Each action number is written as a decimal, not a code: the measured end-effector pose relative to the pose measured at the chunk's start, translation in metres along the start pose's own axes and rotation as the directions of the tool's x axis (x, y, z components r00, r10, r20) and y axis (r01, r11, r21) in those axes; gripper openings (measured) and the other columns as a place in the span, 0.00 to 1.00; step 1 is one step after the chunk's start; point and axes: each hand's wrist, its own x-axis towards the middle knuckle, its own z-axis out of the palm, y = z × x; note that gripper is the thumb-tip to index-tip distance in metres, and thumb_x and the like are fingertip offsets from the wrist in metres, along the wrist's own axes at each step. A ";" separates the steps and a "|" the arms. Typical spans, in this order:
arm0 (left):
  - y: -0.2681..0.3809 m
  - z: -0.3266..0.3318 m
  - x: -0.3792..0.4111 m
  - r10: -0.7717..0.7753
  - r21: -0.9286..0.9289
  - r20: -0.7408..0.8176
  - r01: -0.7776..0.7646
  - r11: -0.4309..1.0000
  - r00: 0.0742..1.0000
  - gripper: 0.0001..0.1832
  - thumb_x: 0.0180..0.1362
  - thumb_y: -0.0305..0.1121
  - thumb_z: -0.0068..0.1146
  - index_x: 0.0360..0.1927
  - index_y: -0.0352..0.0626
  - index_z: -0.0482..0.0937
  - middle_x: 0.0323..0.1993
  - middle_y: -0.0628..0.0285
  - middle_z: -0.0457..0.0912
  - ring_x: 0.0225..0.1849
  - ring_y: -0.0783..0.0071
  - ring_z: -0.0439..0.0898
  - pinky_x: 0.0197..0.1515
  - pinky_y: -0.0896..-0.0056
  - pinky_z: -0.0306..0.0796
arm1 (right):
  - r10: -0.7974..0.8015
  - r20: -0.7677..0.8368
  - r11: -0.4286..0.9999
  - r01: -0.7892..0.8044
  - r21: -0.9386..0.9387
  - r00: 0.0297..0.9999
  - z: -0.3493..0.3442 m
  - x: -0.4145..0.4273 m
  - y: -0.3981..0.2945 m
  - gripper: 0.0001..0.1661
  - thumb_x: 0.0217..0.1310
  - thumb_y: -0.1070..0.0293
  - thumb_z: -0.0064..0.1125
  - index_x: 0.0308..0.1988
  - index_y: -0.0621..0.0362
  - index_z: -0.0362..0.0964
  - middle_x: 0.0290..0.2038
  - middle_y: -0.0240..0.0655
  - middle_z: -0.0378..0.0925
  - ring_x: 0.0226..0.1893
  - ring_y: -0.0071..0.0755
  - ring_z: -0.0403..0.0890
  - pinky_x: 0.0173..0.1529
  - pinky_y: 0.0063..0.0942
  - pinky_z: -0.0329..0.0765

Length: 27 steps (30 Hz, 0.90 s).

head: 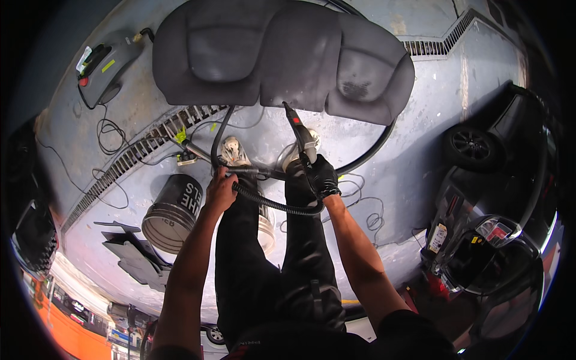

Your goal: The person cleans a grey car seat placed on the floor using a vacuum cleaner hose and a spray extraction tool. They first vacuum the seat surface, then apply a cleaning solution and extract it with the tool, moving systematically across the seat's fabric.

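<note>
My right hand (322,176), in a black glove, grips the handle of a black nozzle tool (294,123) with a pale body. The tool's tip meets the lower edge of a dark grey car bench seat cushion (294,58), which lies on the floor before me. A mottled dark patch (355,88) marks the cushion's right part. My bare left hand (221,189) is closed around a black hose (279,206) near a straight black tube (245,171). The ribbed hose loops between my hands, and a thicker hose passes beneath the cushion.
A grey machine (105,67) with cords stands at upper left. A floor drain grate (148,146) crosses the floor. Buckets, one black (173,211), stand beside my legs, with flat grey panels (135,258) farther left. A black car (490,189) is at right. Thin cables lie about.
</note>
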 end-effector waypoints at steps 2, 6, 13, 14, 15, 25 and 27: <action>0.001 0.002 -0.006 -0.017 0.000 0.017 0.017 1.000 1.000 0.21 0.47 0.24 0.75 0.44 0.51 0.80 0.61 0.55 0.70 0.66 0.47 0.74 0.60 0.46 0.77 | -0.034 0.029 0.998 0.036 -0.043 0.999 0.001 -0.007 0.002 0.41 0.70 0.29 0.54 0.42 0.63 0.82 0.37 0.60 0.85 0.45 0.72 0.84 0.46 0.55 0.79; -0.003 0.001 -0.001 0.013 -0.012 0.017 -0.013 1.000 1.000 0.22 0.46 0.26 0.77 0.44 0.51 0.79 0.59 0.55 0.68 0.67 0.47 0.72 0.60 0.46 0.76 | -0.121 0.091 0.989 0.128 -0.072 0.988 -0.011 -0.012 -0.013 0.40 0.69 0.30 0.55 0.42 0.62 0.81 0.37 0.61 0.85 0.45 0.72 0.86 0.48 0.57 0.80; 0.007 0.003 0.002 -0.054 -0.089 -0.035 0.051 0.995 0.998 0.20 0.48 0.26 0.77 0.43 0.51 0.80 0.60 0.56 0.71 0.66 0.48 0.75 0.59 0.48 0.77 | -0.144 -0.199 0.948 0.192 0.253 0.969 -0.070 0.070 -0.096 0.40 0.70 0.30 0.55 0.45 0.63 0.81 0.36 0.60 0.85 0.41 0.70 0.86 0.44 0.53 0.80; 0.003 0.006 0.002 -0.048 -0.095 -0.051 0.043 0.995 0.998 0.20 0.49 0.26 0.77 0.44 0.51 0.80 0.60 0.56 0.71 0.65 0.47 0.75 0.59 0.48 0.77 | -0.155 -0.190 0.939 0.204 0.278 0.970 -0.071 0.072 -0.095 0.40 0.70 0.30 0.55 0.45 0.63 0.81 0.35 0.59 0.85 0.41 0.69 0.86 0.44 0.53 0.80; -0.001 0.006 0.005 -0.044 -0.102 -0.075 0.036 0.994 0.996 0.20 0.49 0.26 0.77 0.44 0.51 0.80 0.59 0.56 0.71 0.65 0.47 0.76 0.59 0.48 0.77 | -0.174 -0.181 0.927 0.223 0.301 0.968 -0.072 0.075 -0.098 0.40 0.70 0.30 0.56 0.45 0.63 0.81 0.35 0.59 0.85 0.41 0.69 0.86 0.44 0.53 0.80; -0.013 -0.003 -0.003 -0.009 -0.089 -0.095 0.000 0.996 0.995 0.19 0.48 0.23 0.72 0.43 0.50 0.81 0.61 0.54 0.70 0.67 0.46 0.74 0.61 0.47 0.77 | -0.368 0.190 0.926 0.342 0.159 0.910 0.007 -0.014 -0.063 0.37 0.73 0.34 0.53 0.45 0.61 0.84 0.37 0.60 0.85 0.47 0.69 0.85 0.49 0.54 0.80; -0.021 -0.004 -0.011 -0.079 -0.122 -0.061 0.071 0.990 0.995 0.18 0.46 0.23 0.73 0.41 0.49 0.80 0.58 0.54 0.69 0.65 0.47 0.74 0.60 0.47 0.77 | -0.252 0.237 0.968 0.246 0.054 0.938 0.015 -0.016 -0.080 0.39 0.71 0.31 0.53 0.45 0.60 0.83 0.38 0.58 0.86 0.46 0.68 0.86 0.49 0.52 0.80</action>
